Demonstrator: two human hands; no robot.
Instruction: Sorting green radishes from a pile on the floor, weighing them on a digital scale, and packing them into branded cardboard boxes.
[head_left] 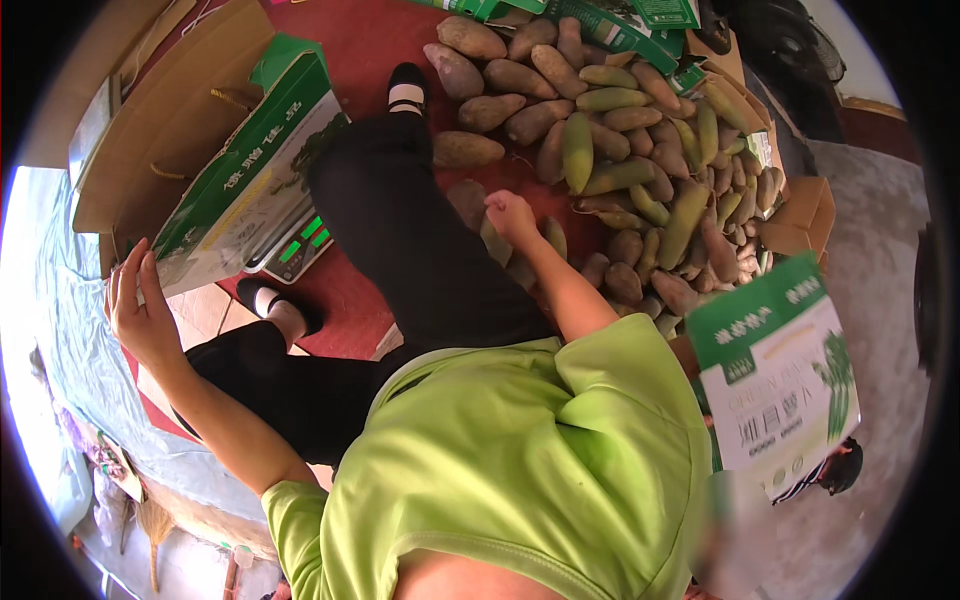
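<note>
Green-and-white carton (240,180) under open left hand (140,310); right hand (510,215) curled on brown tuber (495,240).

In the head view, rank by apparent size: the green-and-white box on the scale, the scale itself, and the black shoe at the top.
1. Green-and-white box, clearly largest.
2. Scale, though the box covers most of it, so its rank is unsure.
3. Black shoe, smallest; it is also farther from the camera.

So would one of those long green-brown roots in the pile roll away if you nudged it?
Probably not far: the roots are long, tapered and packed against each other. They look solid, so likely stiff and fairly heavy. The right hand reaches among them.
</note>
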